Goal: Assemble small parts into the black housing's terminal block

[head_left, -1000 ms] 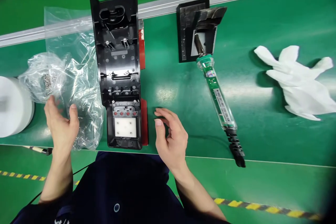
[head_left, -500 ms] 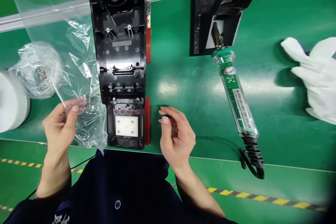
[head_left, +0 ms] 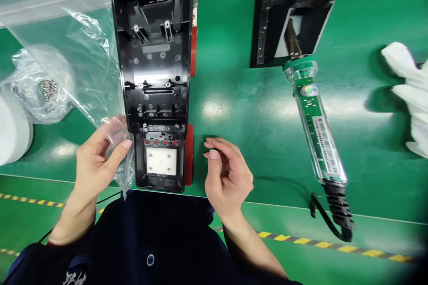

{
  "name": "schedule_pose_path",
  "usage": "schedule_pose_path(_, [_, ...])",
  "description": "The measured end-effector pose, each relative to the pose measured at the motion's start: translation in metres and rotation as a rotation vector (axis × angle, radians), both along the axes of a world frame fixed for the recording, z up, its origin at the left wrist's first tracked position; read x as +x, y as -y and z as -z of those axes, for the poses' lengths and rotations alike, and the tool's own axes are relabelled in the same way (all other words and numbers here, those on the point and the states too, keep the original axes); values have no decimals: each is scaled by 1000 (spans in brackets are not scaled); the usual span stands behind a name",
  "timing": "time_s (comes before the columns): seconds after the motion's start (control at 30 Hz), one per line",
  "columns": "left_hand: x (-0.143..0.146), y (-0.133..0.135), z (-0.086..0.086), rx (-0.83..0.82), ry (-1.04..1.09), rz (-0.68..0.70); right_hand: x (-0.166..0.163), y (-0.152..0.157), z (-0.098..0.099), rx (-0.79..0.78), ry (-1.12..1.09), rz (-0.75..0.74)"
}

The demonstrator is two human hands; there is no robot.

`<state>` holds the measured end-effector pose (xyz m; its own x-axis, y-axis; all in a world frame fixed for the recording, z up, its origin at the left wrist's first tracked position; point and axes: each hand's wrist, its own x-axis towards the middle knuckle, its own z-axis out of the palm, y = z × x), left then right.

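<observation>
A long black plastic housing lies lengthwise on the green work surface, with a white square pad and red dots at its near end. My left hand pinches the near edge of a clear plastic bag just left of the housing. My right hand hovers to the right of the housing's near end, fingers curled and loosely apart, holding nothing that I can see.
A green-handled soldering iron lies at the right, its tip in a black stand, its cord trailing off the near edge. A white glove lies far right. A second bag with small screws and a white roll sit at the left.
My left hand has closed on the clear bag and pulled it right, up against the housing. The view has shifted closer. My right hand has barely moved.
</observation>
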<state>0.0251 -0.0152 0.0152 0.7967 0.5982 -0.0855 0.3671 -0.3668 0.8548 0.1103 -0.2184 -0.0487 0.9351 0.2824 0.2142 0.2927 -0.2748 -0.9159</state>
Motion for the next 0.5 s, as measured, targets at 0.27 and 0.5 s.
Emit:
schedule_pose_path(0.27, [4,2,15,341,-61,92,2,-2,-2,37,26,4])
schedule_pose_path(0.5, [13,-3,14,361,-50,176,0,-2,-2,12,-15,21])
